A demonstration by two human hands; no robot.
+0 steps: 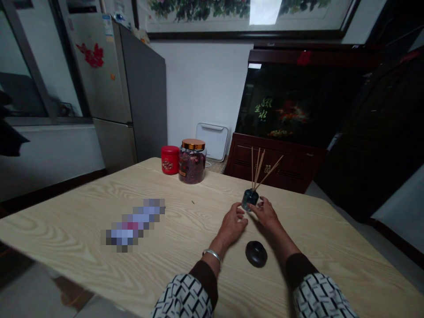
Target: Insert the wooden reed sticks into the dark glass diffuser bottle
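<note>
Diffuser bottle [249, 198] upright on table [99, 207]; reeds [258, 170] fanned in neck. Left hand [233, 225], right hand [266, 214] clasp opposite sides, likely steadying it. Black cap [256, 253] off, between forearms.

Grey fridge [126, 88] and dark aquarium [298, 106] flank white wall [205, 88]

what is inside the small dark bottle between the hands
Several thin wooden sticks stand in the bottle, fanning out above its neck. Their lower ends and any liquid are hidden by the dark glass. The left hand and right hand flank it.
</note>
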